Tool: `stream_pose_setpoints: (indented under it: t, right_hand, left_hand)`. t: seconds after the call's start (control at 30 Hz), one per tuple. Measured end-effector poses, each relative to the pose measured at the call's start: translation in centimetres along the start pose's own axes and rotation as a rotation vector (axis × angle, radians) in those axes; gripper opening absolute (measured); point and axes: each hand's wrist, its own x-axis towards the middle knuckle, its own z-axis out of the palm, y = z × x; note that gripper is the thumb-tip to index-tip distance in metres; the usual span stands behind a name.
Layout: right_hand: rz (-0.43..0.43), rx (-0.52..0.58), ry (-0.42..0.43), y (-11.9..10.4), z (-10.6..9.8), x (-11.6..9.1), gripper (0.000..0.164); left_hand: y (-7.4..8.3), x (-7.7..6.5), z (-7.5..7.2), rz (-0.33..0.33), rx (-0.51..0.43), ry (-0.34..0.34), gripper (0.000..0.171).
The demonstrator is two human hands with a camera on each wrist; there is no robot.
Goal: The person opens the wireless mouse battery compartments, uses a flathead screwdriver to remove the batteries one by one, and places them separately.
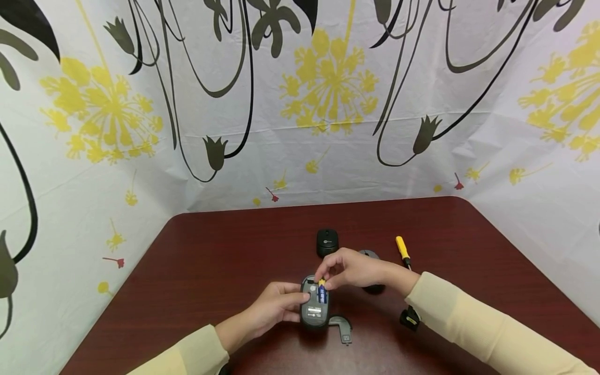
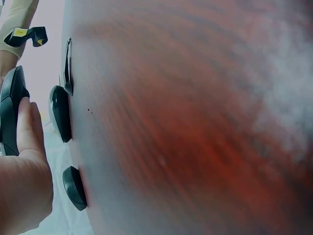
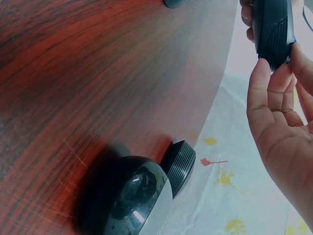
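My left hand (image 1: pixel 274 304) grips a grey computer mouse (image 1: pixel 313 316) by its side, underside turned up, above the table. A blue-and-yellow battery (image 1: pixel 322 294) lies in the mouse's uncovered slot. At the battery's yellow end, my right hand (image 1: pixel 353 268) pinches it between thumb and fingers. In the right wrist view, fingertips of the right hand (image 3: pixel 281 120) meet the end of the held mouse (image 3: pixel 271 32). The left wrist view shows the mouse (image 2: pixel 10 115) from the side, with fingers along it. A curved grey battery cover (image 1: pixel 345 328) lies just right of the mouse.
Farther back on the dark red table (image 1: pixel 225 255) sits a black mouse (image 1: pixel 327 242). Another mouse (image 1: pixel 369 254) is partly hidden behind my right hand. A yellow-handled screwdriver (image 1: pixel 402 247) lies beyond the right forearm. Patterned white cloth (image 1: pixel 281 172) hangs around the table.
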Motion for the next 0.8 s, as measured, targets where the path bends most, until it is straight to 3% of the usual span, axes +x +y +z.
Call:
stream_pose_setpoints:
  t: [0.33, 0.8]
  right_hand:
    - [0.016, -0.008, -0.014, -0.3, -0.5, 0.2, 0.014]
    - [0.13, 0.247, 0.1, -1.3, -2.1, -0.4, 0.017]
  left_hand:
    - [0.3, -0.1, 0.0, -0.015, 0.01, -0.007, 0.038]
    - [0.1, -0.1, -0.1, -0.004, -0.015, -0.001, 0.039]
